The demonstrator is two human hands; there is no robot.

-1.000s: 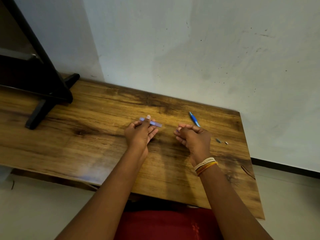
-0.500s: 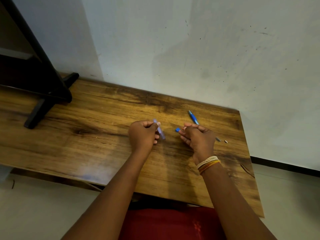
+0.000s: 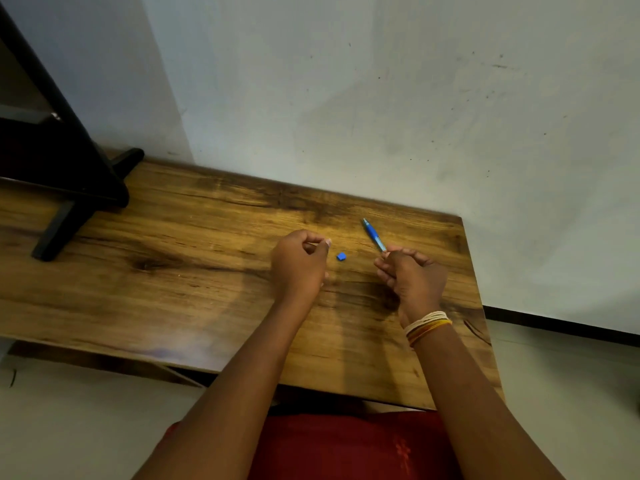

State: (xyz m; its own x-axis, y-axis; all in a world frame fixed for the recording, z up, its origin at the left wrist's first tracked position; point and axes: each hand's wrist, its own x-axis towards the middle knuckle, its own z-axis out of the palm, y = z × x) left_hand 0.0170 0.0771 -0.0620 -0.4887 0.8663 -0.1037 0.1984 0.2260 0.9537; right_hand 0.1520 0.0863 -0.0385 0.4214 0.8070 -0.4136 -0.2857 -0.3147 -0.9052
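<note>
On the wooden table (image 3: 173, 271), the left hand (image 3: 299, 263) and right hand (image 3: 414, 277) curl their fingers inward, whether round a pen part cannot be told, while the blue pen (image 3: 374, 235) lies just beyond the right fingertips and the small blue cap (image 3: 341, 257) sits between both hands' fingertips, seemingly kept handy for refitting.

Nothing you can read in this view: no text, label, brand or number. The blue pen (image 3: 374, 235), far right on the table (image 3: 173, 271), is too small to show print.
</note>
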